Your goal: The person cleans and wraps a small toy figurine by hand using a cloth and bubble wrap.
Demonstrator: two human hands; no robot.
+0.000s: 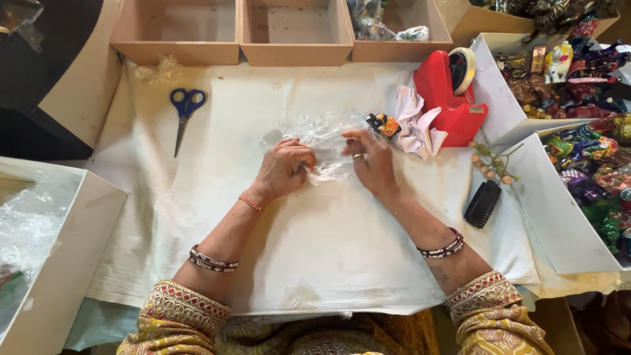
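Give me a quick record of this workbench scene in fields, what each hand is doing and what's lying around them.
Surface: white cloth spread over the table
Left hand: left hand gripping the crinkled clear plastic wrap
Right hand: right hand with fingers on the same wrap
Beside the wrap: small painted multicoloured figurine, crumpled pink-white tissue
Tools: blue-handled scissors, red tape dispenser, black brush
Back: three shallow wooden trays
Right: white boxes of colourful figurines
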